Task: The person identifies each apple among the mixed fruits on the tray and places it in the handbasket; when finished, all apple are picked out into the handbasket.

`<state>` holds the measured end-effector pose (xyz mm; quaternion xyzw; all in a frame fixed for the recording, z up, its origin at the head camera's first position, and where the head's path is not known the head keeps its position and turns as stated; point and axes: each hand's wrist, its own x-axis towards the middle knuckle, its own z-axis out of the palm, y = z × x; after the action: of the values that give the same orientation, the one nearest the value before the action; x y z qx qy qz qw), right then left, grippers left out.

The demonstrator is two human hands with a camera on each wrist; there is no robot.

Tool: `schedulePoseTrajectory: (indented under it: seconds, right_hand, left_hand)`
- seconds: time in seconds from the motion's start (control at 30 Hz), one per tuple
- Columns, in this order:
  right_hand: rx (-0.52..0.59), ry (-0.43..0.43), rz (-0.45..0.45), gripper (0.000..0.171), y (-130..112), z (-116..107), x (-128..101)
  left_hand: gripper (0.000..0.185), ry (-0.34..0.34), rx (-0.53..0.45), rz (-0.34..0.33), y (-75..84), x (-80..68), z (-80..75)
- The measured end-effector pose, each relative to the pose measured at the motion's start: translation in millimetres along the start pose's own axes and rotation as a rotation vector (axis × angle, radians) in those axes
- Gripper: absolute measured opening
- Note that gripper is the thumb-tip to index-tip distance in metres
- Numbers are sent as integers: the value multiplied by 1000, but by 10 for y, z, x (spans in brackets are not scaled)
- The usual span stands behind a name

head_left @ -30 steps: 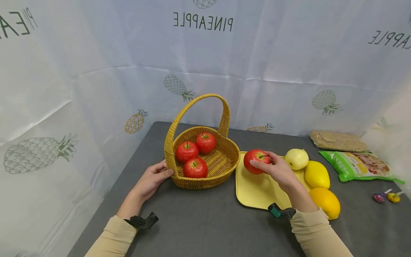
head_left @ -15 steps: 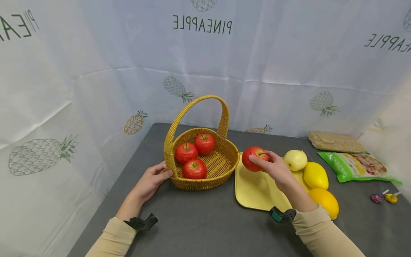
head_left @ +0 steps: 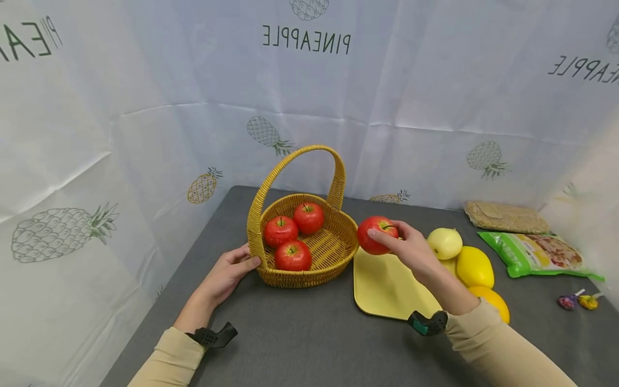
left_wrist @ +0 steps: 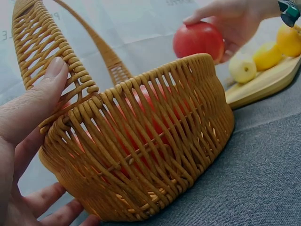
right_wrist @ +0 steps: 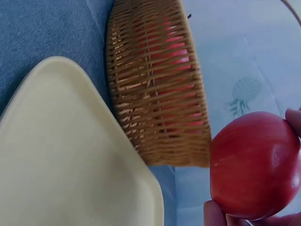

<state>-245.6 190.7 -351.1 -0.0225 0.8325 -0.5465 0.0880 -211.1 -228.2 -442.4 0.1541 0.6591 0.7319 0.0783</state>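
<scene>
here the right hand is gripping a red apple, fingers curled round it, and holding it in the air just beside the right rim of the wicker basket, over the far left corner of the yellow tray. the left hand is resting against the basket's left side, thumb pressing on the base of the handle and fingers lying loosely along the woven wall. 3 red apples are sitting inside the basket. a pale pear, a lemon and an orange are lying along the tray's right edge.
</scene>
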Motion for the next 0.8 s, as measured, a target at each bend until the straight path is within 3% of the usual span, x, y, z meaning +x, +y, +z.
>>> schedulePoseTrajectory:
  seconds: [0.3,0.8]
  right_hand:
    - [36,-14,-36,84,-167,142,68]
    - [19,-47,-50,79,-183,285,111]
  left_hand:
    - [43,6,-6,1,-10,-6,-18]
    - [41,-16,-15,12,-26,16,-22]
